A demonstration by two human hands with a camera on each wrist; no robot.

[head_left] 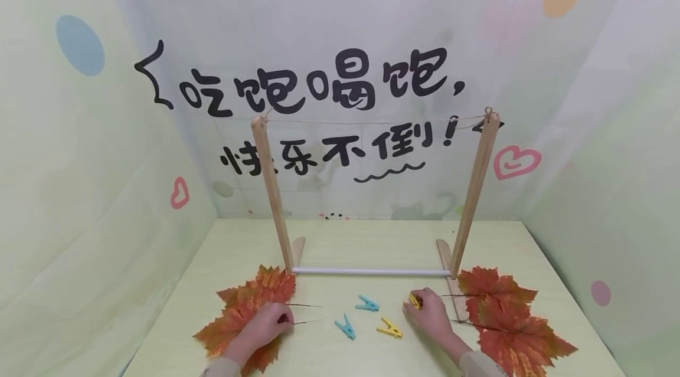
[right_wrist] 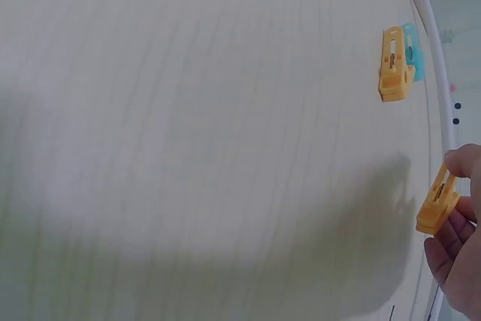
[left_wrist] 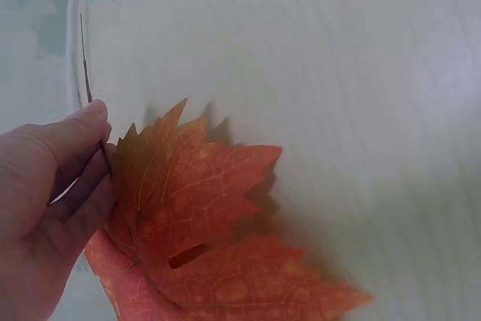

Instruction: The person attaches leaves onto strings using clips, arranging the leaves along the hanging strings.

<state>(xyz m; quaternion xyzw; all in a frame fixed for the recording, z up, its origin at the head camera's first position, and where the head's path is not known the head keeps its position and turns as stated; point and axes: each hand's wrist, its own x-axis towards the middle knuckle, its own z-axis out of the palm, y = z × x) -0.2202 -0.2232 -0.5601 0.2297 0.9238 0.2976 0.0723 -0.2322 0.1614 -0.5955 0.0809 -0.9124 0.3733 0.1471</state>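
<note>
I count four clips: two blue, one upper (head_left: pixel 368 304) and one lower (head_left: pixel 345 327), and two yellow, one loose (head_left: pixel 390 328) and one held (head_left: pixel 415 301). I count four leaf stems, two per side; the leaves form a left pair (head_left: pixel 231 321) and a right pair (head_left: pixel 502 312). The stand comprises two posts (head_left: pixel 273 200), one string (head_left: pixel 366 123) tied between their tops, and one white rod (head_left: pixel 372 272) joining them near the base. My left hand (head_left: pixel 271 322) is closed to a pinch, thumb against finger, on one stem (left_wrist: pixel 86 80) of the left pair; the leaves spread beneath and beside this hand. My right hand (head_left: pixel 430 313) pinches the held yellow clip between thumb and fingers. That clip sits at the fingertips, just in front of the rod in the head view. The three loose clips lie on the table (head_left: pixel 372 247) between my hands, the loose yellow one nearest the right. The right pair lies to the right of my right hand, its stems pointing toward it. Black wall text (head_left: pixel 319 82) reads, in two lines, "吃饱喝饱, 快乐不倒!"
</note>
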